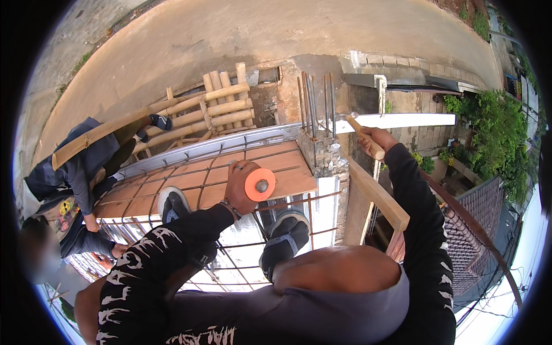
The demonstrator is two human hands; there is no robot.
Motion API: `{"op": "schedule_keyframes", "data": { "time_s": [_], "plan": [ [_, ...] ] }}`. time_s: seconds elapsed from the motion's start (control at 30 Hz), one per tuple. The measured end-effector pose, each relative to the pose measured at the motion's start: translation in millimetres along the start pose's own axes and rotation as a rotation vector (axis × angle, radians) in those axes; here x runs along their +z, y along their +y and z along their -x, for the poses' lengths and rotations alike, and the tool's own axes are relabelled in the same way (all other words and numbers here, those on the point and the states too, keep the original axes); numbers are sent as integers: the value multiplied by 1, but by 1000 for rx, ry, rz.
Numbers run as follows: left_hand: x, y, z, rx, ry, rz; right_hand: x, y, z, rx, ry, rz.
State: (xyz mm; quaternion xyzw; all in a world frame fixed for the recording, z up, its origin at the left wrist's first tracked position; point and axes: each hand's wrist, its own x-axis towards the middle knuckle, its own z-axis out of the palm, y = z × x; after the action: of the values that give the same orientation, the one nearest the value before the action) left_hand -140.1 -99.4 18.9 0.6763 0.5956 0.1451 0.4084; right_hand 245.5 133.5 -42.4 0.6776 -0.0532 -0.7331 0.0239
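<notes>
Bare knee (339,267) occupies the lower centre of the frame. Near centre, the left hand (237,187) is wrapped around an orange-guarded chisel (253,194). Right of centre, the right hand (380,140) grips a wooden-handled hammer (375,150); its head is unclear. Between them, the concrete column (328,158) exposes upright steel bars (313,106). Chipping appears partly complete: ragged concrete is left, and the chisel stands apart from it.
</notes>
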Motion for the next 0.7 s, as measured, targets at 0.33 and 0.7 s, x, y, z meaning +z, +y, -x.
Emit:
{"op": "schedule_keyframes", "data": {
  "time_s": [0.33,0.7],
  "plan": [
    [1,4,-7,24,31,46,-10,11,-13,28,35,-19],
    [2,2,-1,-1,34,19,-6,13,-16,-3,86,-16]
  ]
}}
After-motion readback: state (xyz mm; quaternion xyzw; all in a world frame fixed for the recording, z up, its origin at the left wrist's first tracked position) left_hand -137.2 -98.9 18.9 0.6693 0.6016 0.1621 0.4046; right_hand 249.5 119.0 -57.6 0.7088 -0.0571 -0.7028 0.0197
